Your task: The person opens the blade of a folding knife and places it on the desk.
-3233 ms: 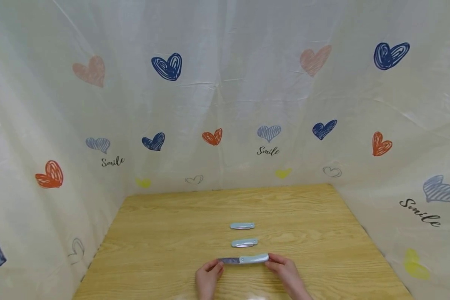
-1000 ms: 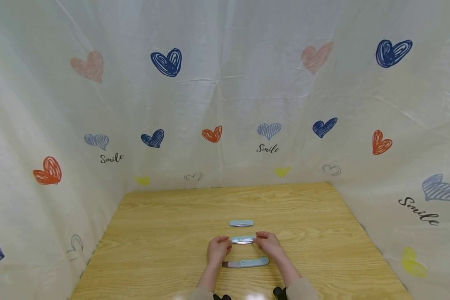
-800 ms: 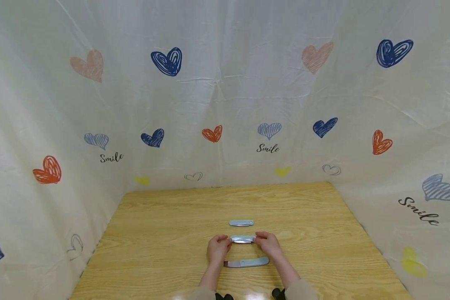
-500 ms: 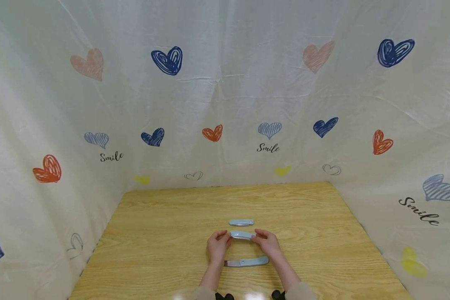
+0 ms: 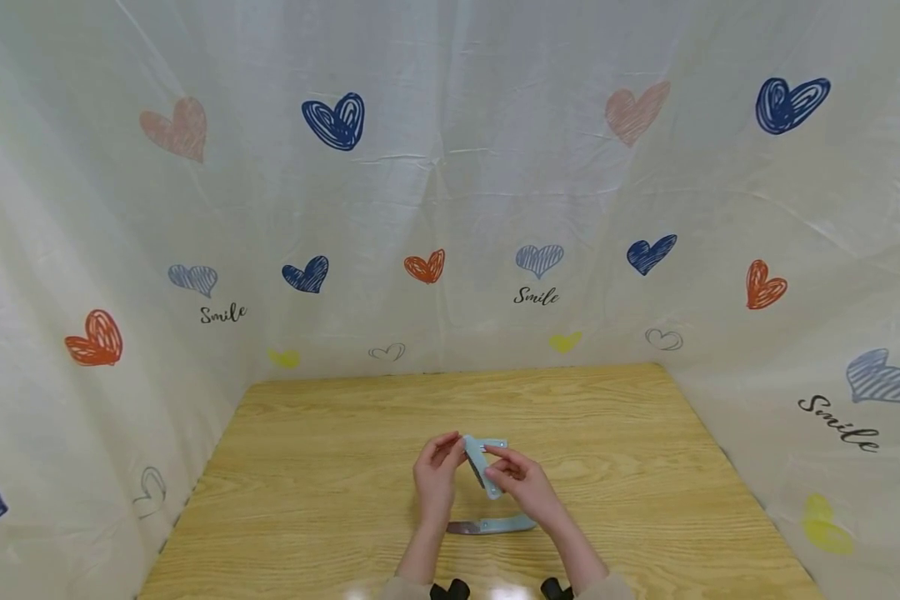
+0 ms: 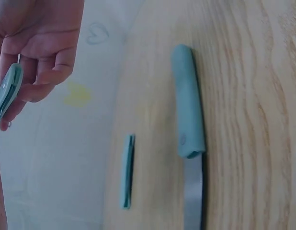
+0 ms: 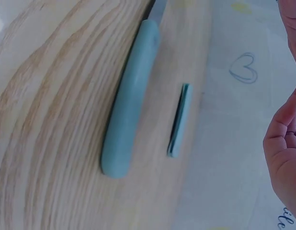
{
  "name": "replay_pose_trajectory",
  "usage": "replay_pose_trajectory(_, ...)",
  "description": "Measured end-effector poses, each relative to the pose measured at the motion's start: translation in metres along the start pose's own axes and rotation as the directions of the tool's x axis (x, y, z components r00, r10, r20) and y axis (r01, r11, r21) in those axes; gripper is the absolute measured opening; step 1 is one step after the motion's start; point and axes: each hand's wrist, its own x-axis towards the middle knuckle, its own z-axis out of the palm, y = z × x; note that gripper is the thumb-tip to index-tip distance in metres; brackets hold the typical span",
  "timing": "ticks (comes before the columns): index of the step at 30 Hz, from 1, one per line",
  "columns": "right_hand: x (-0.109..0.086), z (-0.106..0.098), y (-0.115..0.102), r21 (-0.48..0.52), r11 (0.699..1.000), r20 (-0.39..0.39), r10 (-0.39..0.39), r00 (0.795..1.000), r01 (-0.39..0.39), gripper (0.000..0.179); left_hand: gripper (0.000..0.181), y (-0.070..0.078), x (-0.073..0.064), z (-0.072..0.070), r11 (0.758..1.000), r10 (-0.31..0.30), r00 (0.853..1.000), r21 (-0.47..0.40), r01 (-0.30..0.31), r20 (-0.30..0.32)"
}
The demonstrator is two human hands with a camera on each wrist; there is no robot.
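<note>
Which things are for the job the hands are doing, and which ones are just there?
Probably for the job:
pale-blue folding knife, between the left hand and right hand
unfolded knife, pale-blue handle, metal blade, on the table
folded pale-blue knife, farther back

Just there:
yellow-brown wood-grain table
white curtain with coloured hearts

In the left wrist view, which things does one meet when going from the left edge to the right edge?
The raised knife, the grey heart outline, the folded knife on the table, then the open knife.
</note>
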Motion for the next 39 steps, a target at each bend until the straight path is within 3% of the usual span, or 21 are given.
replay_pose_trajectory(4,-0.005,0.004,-0.012,-0.005,1.0,-0.032,-0.024,0.999,0.024,0.046,0.022,0.015,-0.006,0.006,0.999,0.034,0.995,-0.012,-0.033,0.093)
replay_pose_trajectory(8,-0.01,0.005,-0.022,-0.019,0.999,-0.063,-0.047,0.997,0.046,0.049,0.023,0.025,-0.009,0.008,0.999,0.051,0.981,-0.025,-0.047,0.188)
replay_pose_trajectory(11,-0.013,0.004,-0.025,0.0,0.996,-0.067,-0.088,0.994,0.088,0.053,0.027,0.03,-0.01,0.007,1.0,0.0,0.964,-0.005,0.001,0.265)
replay_pose_trajectory(15,-0.016,0.003,-0.028,0.036,0.984,-0.067,-0.172,0.983,0.175,0.058,0.033,0.037,-0.011,0.004,0.995,-0.094,0.928,0.067,0.074,0.362)
replay_pose_trajectory(20,-0.018,0.0,-0.029,0.059,0.972,-0.038,-0.223,0.974,0.225,0.059,0.035,0.041,-0.012,0.002,0.991,-0.112,0.902,0.109,0.073,0.416)
replay_pose_trajectory(28,-0.021,-0.007,-0.03,0.056,0.971,0.032,-0.233,0.972,0.231,0.051,0.035,0.044,-0.012,-0.004,0.995,-0.092,0.859,0.08,0.06,0.503)
replay_pose_trajectory(32,-0.021,-0.007,-0.029,0.039,0.966,0.034,-0.258,0.966,0.257,0.049,0.036,0.045,-0.012,-0.005,0.996,-0.081,0.855,0.071,0.052,0.512)
replay_pose_trajectory(39,-0.021,-0.002,-0.03,0.023,0.976,0.0,-0.216,0.976,0.216,0.047,0.036,0.047,-0.012,-0.004,0.99,-0.128,0.873,0.114,0.084,0.471)
